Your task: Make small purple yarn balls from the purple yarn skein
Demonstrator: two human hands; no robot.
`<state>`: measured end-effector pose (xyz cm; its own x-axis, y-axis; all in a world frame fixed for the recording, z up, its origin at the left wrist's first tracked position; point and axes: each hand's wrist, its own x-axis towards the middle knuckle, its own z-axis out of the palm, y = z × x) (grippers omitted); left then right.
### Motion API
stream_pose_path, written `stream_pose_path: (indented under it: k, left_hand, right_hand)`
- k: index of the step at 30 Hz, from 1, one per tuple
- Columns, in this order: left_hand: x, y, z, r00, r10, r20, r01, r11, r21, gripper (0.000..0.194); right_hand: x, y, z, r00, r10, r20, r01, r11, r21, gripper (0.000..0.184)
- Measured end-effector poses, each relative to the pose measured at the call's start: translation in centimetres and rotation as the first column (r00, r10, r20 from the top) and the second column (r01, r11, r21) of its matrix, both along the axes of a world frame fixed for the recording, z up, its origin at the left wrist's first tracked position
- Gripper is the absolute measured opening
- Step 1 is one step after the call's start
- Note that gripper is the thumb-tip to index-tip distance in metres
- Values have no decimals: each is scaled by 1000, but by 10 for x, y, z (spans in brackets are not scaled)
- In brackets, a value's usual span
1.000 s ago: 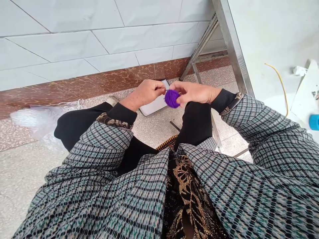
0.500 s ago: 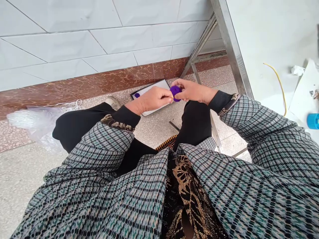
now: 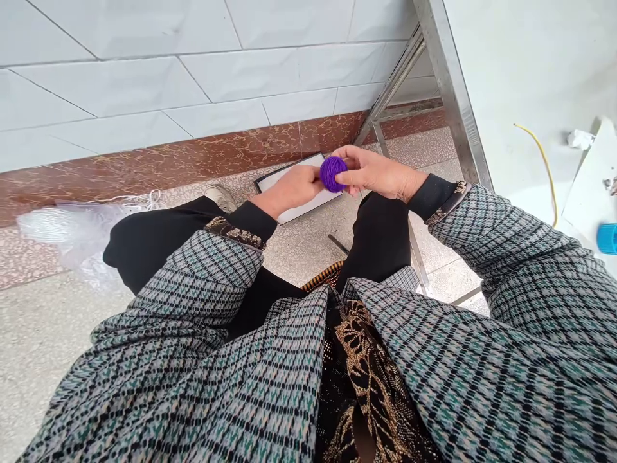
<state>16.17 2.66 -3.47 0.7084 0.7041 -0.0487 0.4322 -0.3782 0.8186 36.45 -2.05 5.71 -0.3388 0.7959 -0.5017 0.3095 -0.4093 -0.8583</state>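
Note:
My right hand (image 3: 370, 172) pinches a small ball of purple yarn (image 3: 332, 173) between thumb and fingers, in front of my knees. The wound strands show on the side of the ball facing me. Up against the ball's left side is my left hand (image 3: 295, 186), its fingers curled closed. Those fingertips are hidden behind the ball, so what they hold cannot be made out. Below both hands, on the floor, lies a white board or shallow tray with a dark rim (image 3: 308, 207), partly covered by my left hand.
Clear plastic wrapping with white cord (image 3: 72, 235) lies on the floor at left. A metal-framed table (image 3: 450, 83) stands at right, bearing a yellow strand (image 3: 542, 164), a blue cap (image 3: 606, 238) and white scraps. The tiled wall (image 3: 250, 71) is ahead.
The yarn ball has shifted slightly left and turned, showing more of itself. My left fingers have moved from its near left side to behind it. A purple spot on the board is now out of sight.

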Motion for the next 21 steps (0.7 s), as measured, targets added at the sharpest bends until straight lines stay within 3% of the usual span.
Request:
stream_pose_path:
  k: [3, 6, 8, 10, 15, 18, 21]
  left_hand:
    - [7, -12, 3, 979, -203, 33, 204, 979, -9, 25]
    - [7, -19, 15, 934, -352, 53, 353, 935, -12, 24]
    - [2, -18, 24, 950, -309, 47, 309, 951, 6, 25]
    - [-4, -12, 31, 982, -183, 46, 181, 982, 49, 25]
    - [-15, 8, 31, 999, 35, 17, -36, 994, 106, 23]
    - [-12, 10, 18, 997, 60, -47, -56, 994, 91, 24]
    - [-2, 2, 4, 998, 6, -57, -4, 999, 39, 23]
  right_hand:
    - [0, 2, -3, 990, -124, 66, 124, 992, 2, 33]
    - [2, 2, -4, 969, -104, 224, 105, 994, 7, 33]
    - [3, 2, -4, 953, -19, 302, 26, 999, -19, 34]
    - [4, 1, -2, 941, 71, 331, -49, 996, -76, 33]
    - [2, -1, 4, 965, 177, 191, -147, 976, -161, 30]
    - [0, -1, 8, 989, 133, 66, -123, 983, -139, 30]
    - [-1, 1, 8, 1000, -9, -4, 9, 994, -105, 29]
